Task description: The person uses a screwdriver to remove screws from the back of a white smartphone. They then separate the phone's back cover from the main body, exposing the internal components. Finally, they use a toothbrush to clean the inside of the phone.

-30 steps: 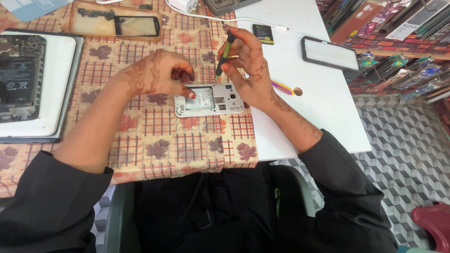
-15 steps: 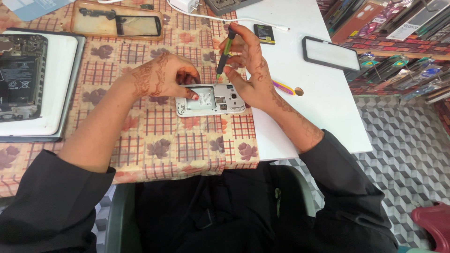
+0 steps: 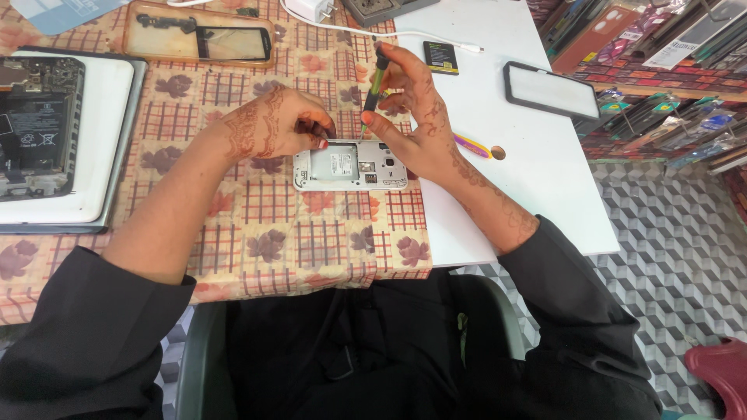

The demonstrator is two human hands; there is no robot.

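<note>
An opened silver phone body (image 3: 350, 166) lies back-up on the checked tablecloth (image 3: 311, 233). My left hand (image 3: 272, 124) rests on its upper left corner, fingertips pressing the edge. My right hand (image 3: 412, 117) holds a thin green-and-black screwdriver (image 3: 375, 85) nearly upright, its tip touching the phone's top edge near the middle. The heel of my right hand lies against the phone's right end.
A dismantled phone lies on a white tray (image 3: 85, 155) at the left. A clear phone case (image 3: 198, 35) sits at the back. On the white table (image 3: 529, 171) lie a small black battery (image 3: 440, 57), a black-framed screen (image 3: 551, 89), a colourful pen (image 3: 471, 145) and a white charger (image 3: 311, 9) with its cable.
The screwdriver has shifted a little along the phone's top edge and stands more upright. Both hands stay on the phone, which has barely moved.
</note>
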